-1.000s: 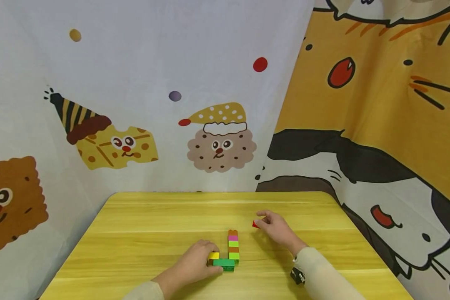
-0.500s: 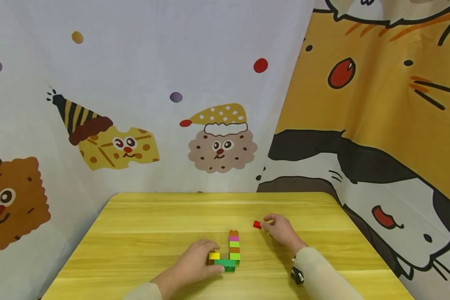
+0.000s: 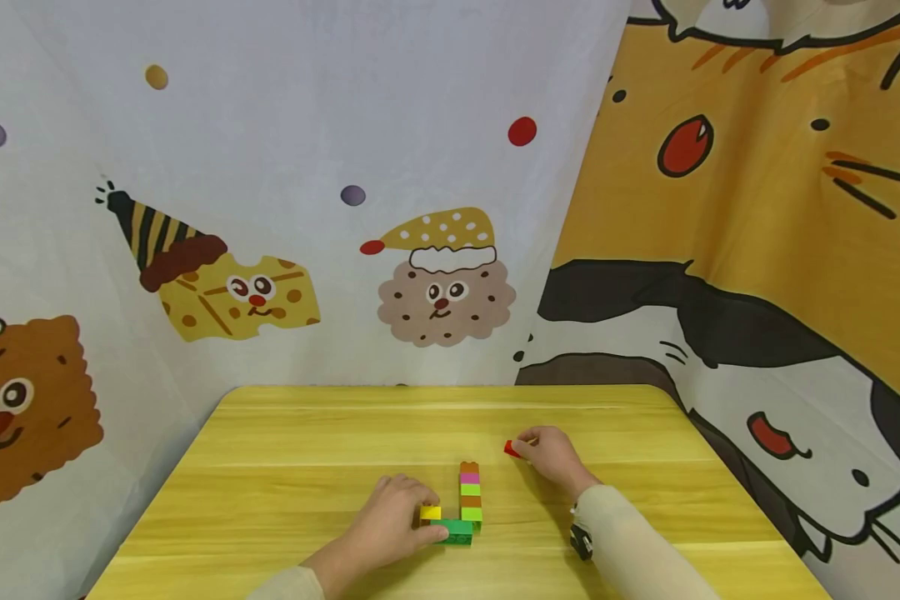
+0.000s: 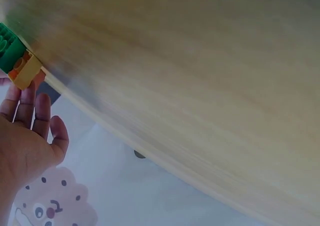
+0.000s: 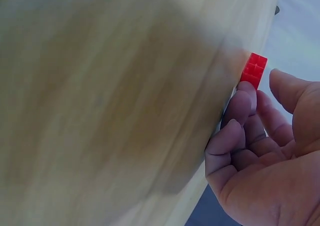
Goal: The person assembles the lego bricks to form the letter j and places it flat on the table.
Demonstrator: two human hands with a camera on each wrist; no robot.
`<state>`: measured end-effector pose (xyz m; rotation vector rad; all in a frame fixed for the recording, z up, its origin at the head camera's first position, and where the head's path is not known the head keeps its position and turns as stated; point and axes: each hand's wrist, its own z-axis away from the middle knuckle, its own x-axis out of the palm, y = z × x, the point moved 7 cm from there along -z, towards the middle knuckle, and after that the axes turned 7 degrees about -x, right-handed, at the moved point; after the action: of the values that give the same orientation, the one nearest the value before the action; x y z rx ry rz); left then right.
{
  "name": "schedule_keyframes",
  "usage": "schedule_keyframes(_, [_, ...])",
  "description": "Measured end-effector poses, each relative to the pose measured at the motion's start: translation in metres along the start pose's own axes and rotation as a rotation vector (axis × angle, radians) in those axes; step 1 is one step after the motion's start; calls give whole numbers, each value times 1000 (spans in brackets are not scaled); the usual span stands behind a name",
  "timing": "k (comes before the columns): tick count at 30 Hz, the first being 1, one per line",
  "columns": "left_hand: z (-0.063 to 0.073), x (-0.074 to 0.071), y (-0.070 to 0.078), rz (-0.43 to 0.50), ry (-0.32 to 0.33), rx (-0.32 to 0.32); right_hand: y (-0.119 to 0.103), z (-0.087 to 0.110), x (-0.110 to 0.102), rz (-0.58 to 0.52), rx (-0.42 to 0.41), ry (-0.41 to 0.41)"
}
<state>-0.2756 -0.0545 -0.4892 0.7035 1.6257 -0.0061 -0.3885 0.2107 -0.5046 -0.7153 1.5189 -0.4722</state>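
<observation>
My left hand point(image 3: 393, 518) holds a joined group of toy building bricks on the table. Its thumb lies against the long green brick point(image 3: 459, 533), and the fingertips are at a small yellow brick point(image 3: 431, 513). In the left wrist view the fingertips touch the yellow brick's point(image 4: 29, 72) side. Behind the green brick's right end rises a stack point(image 3: 470, 492) of lime, orange-brown and pink bricks. Farther right, my right hand point(image 3: 555, 457) has its curled fingers at a red brick point(image 3: 509, 448), partly covering it. The right wrist view shows fingertips against the red brick point(image 5: 254, 70); thumb contact is unclear.
The bricks stand on a yellow wood-grain table point(image 3: 307, 450) with rounded far corners. Behind its far edge hangs a white cloth point(image 3: 270, 150) printed with cartoon snacks; an orange cartoon print point(image 3: 750, 192) covers the right side. A black strap-on device point(image 3: 581, 542) sits at the right wrist.
My right hand first draws back a little from the red brick, exposing more of it, then moves left onto it again. The left hand stays at the joined bricks almost unmoved.
</observation>
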Motion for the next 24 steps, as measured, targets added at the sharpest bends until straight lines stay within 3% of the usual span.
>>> schedule_keyframes(24, [-3,2,-2,8,12,22,-45,-21,44,31,-170,-170])
